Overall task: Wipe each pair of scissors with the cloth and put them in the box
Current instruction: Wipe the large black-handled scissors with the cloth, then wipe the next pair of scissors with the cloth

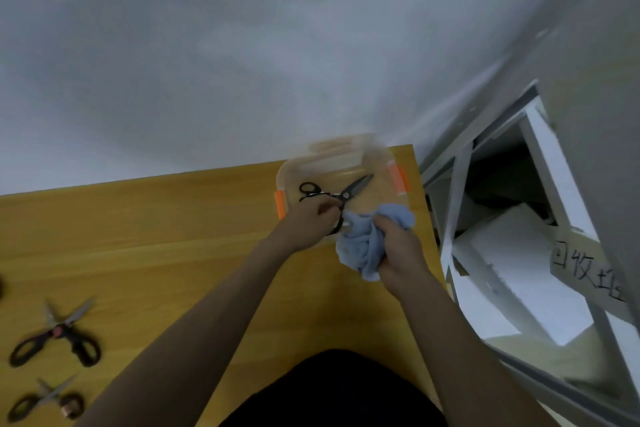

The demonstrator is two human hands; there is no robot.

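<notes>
**Inspector:** Status of the step in hand?

**Assistant:** The left hand [313, 218] is over the near edge of the clear box [375, 158], fingers curled round the handles of a pair of black scissors [341, 197]. Their blades point away, toward the box's far right corner. A second black loop shows under the hand; I cannot tell whether it belongs to the same pair. The right hand [401, 248] grips the bunched blue cloth [363, 246] just beside the box, touching or nearly touching the handle end.

**Inspector:** Wiping or placing?

**Assistant:** In my judgement, the close of a wipe going into placement: the scissors lie inside the box outline, though contact with the floor cannot be confirmed.

**Inspector:** Outstanding work?

**Assistant:** Two pairs lie on the wooden table [156, 236] at the far left: the larger scissors [57, 336] and the smaller scissors [46, 399], both untouched, well apart from the box.

**Inspector:** Next move requires?

**Assistant:** Release the handles so the pair rests flat inside, keep the cloth in the right hand, then reach left for the next pair, lifting it by the handles, clear of the blades.
</notes>
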